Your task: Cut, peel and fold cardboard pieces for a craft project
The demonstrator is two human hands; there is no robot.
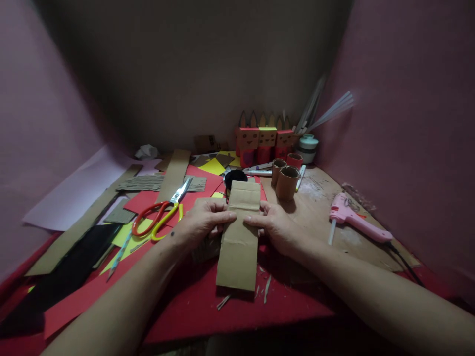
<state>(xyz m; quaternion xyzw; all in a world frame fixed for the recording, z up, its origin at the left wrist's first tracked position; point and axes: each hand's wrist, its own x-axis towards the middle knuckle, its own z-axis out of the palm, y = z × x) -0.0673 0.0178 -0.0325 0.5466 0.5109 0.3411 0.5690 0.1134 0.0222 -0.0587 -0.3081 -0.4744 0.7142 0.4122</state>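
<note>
A long strip of brown cardboard (238, 259), creased across in a couple of places, is held up over the table's front. My left hand (208, 217) pinches its left edge, thumb on top and fingers beneath. On the opposite edge, my right hand (271, 223) grips it the same way. Just left of my left hand lie scissors (163, 220) with one red and one yellow handle, blades partly spread. A small black round item (236, 177) sits behind the strip, partly hidden by it.
A pink glue gun (356, 217) rests on a cardboard sheet at right, its cord trailing. Short cardboard tubes (287, 183) stand behind my right hand. Decorated red figures (248, 143) line the back. Coloured paper, cardboard pieces and a pencil (120, 254) cover the left. Scraps lie on the red tabletop (200, 311).
</note>
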